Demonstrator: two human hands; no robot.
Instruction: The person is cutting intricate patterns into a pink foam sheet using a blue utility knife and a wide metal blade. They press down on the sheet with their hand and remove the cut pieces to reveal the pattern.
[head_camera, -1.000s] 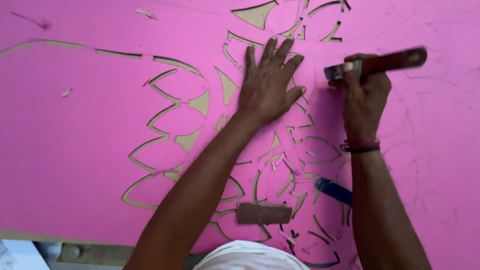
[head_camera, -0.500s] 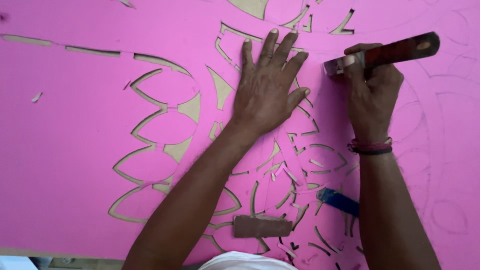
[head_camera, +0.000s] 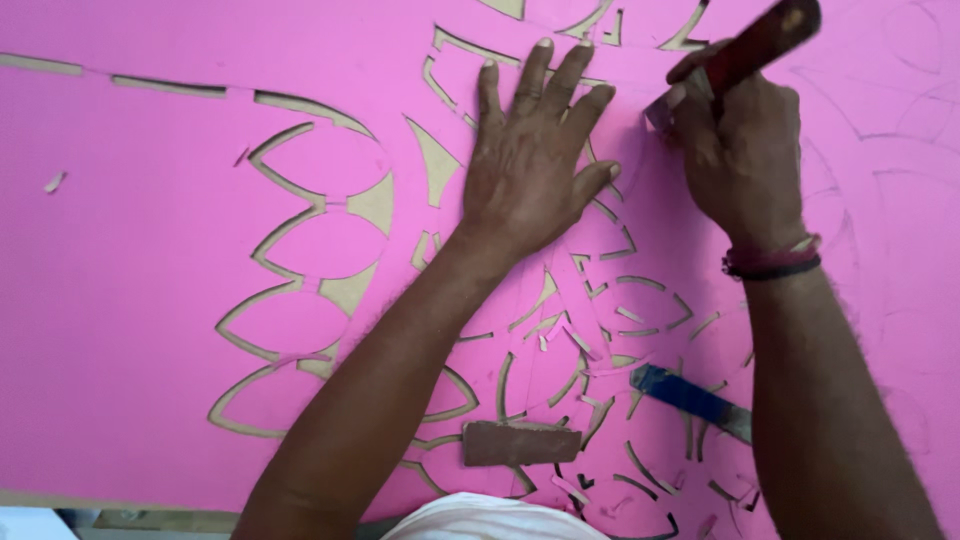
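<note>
The right hand grips a red-handled cutting tool, handle slanting up and away to the right, its tip seemingly on the pink sheet just beside the flat, open left hand.

We have a single view, from a camera worn on the head, and it looks steeply down onto the pink sheet lying flat before us. The lens sits close: the sheet fills nearly the whole picture, running out of it at the top and on both sides, with only a thin strip of its near edge showing at bottom left. Both forearms come in from the bottom edge, the left hand near the upper middle and the right hand toward the upper right. A pale bit of our clothing shows at the bottom centre, so the camera faces forward and down over the chest. No second view shares the scene.
</note>
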